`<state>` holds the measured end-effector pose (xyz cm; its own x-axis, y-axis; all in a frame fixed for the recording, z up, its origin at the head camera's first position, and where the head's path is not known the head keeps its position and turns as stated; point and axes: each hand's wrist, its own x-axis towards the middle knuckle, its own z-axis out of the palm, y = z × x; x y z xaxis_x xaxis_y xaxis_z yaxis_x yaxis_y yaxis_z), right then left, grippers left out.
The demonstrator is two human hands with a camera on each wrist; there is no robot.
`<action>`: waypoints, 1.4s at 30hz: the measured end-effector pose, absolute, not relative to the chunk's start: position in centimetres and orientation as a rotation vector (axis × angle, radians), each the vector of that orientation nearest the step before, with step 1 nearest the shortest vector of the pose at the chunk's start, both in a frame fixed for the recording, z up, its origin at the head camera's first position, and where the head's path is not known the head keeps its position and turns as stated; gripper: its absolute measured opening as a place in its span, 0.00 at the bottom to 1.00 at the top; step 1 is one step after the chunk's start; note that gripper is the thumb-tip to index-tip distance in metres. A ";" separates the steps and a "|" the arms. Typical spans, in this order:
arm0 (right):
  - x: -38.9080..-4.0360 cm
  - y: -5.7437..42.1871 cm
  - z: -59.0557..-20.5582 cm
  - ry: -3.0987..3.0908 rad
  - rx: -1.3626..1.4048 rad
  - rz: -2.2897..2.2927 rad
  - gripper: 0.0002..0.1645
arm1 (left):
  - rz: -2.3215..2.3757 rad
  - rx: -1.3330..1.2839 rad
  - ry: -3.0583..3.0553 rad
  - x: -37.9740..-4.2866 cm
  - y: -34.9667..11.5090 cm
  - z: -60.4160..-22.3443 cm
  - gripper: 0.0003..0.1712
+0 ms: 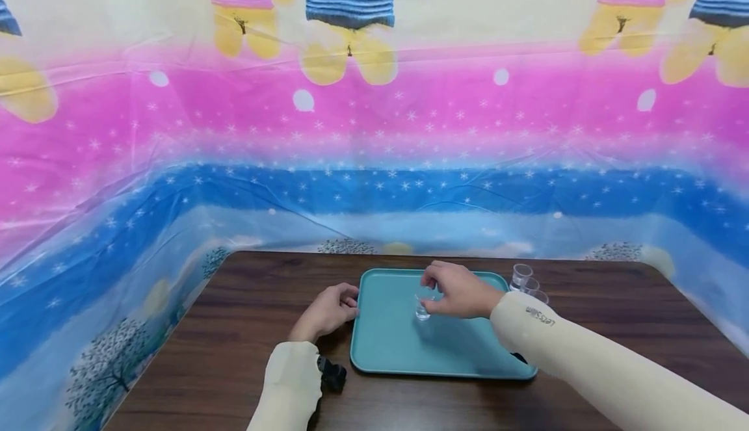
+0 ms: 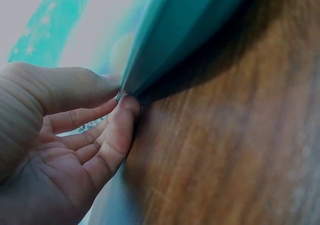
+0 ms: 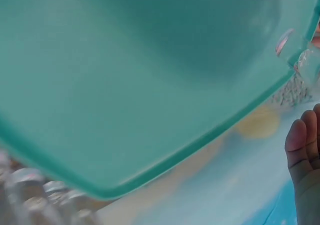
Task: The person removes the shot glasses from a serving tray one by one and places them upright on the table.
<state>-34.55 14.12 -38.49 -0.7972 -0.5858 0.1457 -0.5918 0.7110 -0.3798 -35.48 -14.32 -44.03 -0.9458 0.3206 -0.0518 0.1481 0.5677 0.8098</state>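
Observation:
A teal tray (image 1: 386,353) lies on the brown table. My left hand (image 1: 329,311) is at its left edge; in the left wrist view the thumb and index finger (image 2: 120,130) pinch the tray's rim (image 2: 165,40). Over the middle of the tray, my right hand (image 1: 459,291) holds a small clear glass (image 1: 422,313) between thumb and fingertips, close above the surface. That same glass (image 3: 309,62) shows at the right edge of the right wrist view, above the other fingers (image 3: 297,137) of the hand.
Several small clear glasses (image 1: 521,275) stand on the table (image 1: 614,327) beside the tray's right edge, partly hidden by the right sleeve. A printed cloth (image 1: 374,190) hangs behind and around the table. A black wrist camera (image 1: 332,374) sits on the left wrist.

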 end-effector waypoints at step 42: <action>-28.6 29.6 -37.3 -2.883 0.836 0.561 0.14 | 1.320 0.386 2.631 -35.4 -13.7 -44.0 0.21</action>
